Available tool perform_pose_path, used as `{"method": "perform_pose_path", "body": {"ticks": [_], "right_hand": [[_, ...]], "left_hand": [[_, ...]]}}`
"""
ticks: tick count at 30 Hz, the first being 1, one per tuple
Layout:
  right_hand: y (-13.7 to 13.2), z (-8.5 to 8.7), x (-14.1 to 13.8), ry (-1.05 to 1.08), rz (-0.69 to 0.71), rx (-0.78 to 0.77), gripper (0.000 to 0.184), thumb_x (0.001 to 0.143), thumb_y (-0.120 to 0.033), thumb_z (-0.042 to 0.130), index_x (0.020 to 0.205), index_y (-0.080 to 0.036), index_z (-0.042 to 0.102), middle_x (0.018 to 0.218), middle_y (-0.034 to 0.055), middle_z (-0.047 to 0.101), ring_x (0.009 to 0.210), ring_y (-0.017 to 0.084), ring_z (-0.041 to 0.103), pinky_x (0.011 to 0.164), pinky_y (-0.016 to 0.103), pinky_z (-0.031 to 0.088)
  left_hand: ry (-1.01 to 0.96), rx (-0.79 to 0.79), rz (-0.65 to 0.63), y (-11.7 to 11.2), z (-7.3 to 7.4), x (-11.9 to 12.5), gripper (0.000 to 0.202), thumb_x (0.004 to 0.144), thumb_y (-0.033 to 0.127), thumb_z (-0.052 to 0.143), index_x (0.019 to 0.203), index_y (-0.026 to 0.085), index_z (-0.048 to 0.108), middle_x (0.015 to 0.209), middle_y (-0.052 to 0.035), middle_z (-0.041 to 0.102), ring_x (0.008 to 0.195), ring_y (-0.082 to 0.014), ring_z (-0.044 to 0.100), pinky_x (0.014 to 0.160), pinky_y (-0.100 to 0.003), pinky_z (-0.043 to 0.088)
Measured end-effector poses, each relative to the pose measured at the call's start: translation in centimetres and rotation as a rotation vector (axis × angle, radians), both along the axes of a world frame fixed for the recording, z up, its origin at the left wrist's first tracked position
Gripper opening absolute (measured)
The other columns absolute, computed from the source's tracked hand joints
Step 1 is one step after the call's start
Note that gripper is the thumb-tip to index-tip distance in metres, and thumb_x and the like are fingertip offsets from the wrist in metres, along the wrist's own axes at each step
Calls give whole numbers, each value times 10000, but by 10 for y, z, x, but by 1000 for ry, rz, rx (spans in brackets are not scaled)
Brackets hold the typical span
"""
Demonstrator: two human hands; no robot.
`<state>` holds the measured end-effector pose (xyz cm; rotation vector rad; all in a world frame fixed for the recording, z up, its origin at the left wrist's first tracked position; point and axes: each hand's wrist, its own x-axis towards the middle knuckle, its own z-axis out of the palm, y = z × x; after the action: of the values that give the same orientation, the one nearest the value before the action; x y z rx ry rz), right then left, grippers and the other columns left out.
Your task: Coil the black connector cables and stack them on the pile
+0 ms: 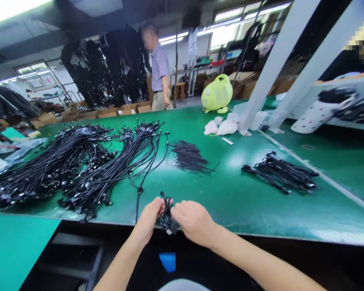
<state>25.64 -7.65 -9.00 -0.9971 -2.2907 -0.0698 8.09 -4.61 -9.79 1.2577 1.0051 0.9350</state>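
Observation:
A coiled black cable (166, 214) is held at the table's front edge, with a pale plug showing at its lower end. My left hand (151, 214) is closed around its left side. From the right, my right hand (192, 220) pinches the middle of the coil; its fingertips are partly hidden, and I cannot tell whether they also grip a tie. Beyond my hands lies a heap of thin black twist ties (191, 157). To the left, long loose black cables (118, 173) spread over the table in big bunches. Folded, bundled cables (282, 171) are piled at the right.
On the green table (212, 194) stand white posts (269, 64), a yellow-green rounded object (217, 93) and white crumpled packets (227, 126). A spotted white container (321, 111) is at the far right. A person (160, 68) walks behind the table; another sits at the right edge.

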Motion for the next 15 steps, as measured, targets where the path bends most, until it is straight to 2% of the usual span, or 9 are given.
{"method": "perform_pose_path", "body": {"ticks": [1, 3, 6, 8, 9, 11, 13, 15], "right_hand": [[2, 1, 0, 52, 27, -140, 275, 901, -133, 347, 720, -181, 549, 675, 50, 567, 620, 164, 463, 587, 308, 333], [9, 0, 2, 145, 77, -390, 293, 938, -210, 355, 722, -176, 550, 694, 31, 598, 652, 146, 514, 620, 269, 381], [21, -6, 11, 288, 168, -729, 358, 959, -340, 371, 692, -162, 530, 670, 0, 581, 643, 116, 525, 621, 221, 392], [23, -11, 18, 379, 175, -890, 385, 948, -380, 394, 659, -155, 509, 639, -8, 543, 628, 107, 498, 620, 213, 371], [22, -12, 21, 396, 149, -899, 386, 947, -379, 403, 652, -153, 505, 635, -9, 533, 626, 103, 487, 624, 213, 357], [15, -11, 25, 342, 46, -741, 360, 958, -342, 401, 680, -152, 528, 660, -3, 544, 638, 102, 476, 634, 220, 331], [7, -9, 25, 197, -43, -463, 323, 969, -270, 378, 729, -158, 561, 688, 15, 563, 653, 113, 466, 632, 243, 300], [1, -7, 19, 44, -54, -200, 312, 966, -210, 357, 755, -164, 582, 685, 31, 565, 640, 128, 438, 617, 278, 263]], "left_hand": [[-1, 21, -24, -2, 6, -2, 386, 882, 487, 554, 966, 148, 718, 965, -101, 675, 932, -223, 604, 875, -363, 488], [68, 181, -55, -7, 17, -4, 305, 857, 365, 616, 1072, 166, 701, 1063, -104, 638, 1027, -225, 578, 924, -358, 470], [282, 514, -177, -18, 27, -4, 190, 876, 213, 561, 972, 201, 724, 994, -88, 617, 974, -205, 553, 905, -361, 457], [354, 653, -289, -27, 27, -5, 240, 885, 153, 501, 904, 215, 732, 939, -84, 627, 944, -204, 549, 888, -372, 455], [348, 662, -332, -31, 25, -6, 261, 889, 145, 482, 885, 217, 733, 930, -85, 636, 939, -205, 555, 886, -377, 457], [240, 529, -300, -37, 16, -10, 253, 908, 179, 475, 881, 211, 725, 959, -86, 652, 942, -202, 581, 885, -376, 470], [53, 247, -128, -39, 6, -13, 230, 937, 275, 482, 978, 214, 700, 1063, -84, 650, 982, -200, 610, 892, -368, 488], [-90, -49, -26, -40, -4, -10, 292, 932, 385, 518, 1130, 217, 649, 1191, -92, 629, 1060, -216, 618, 915, -369, 496]]}}
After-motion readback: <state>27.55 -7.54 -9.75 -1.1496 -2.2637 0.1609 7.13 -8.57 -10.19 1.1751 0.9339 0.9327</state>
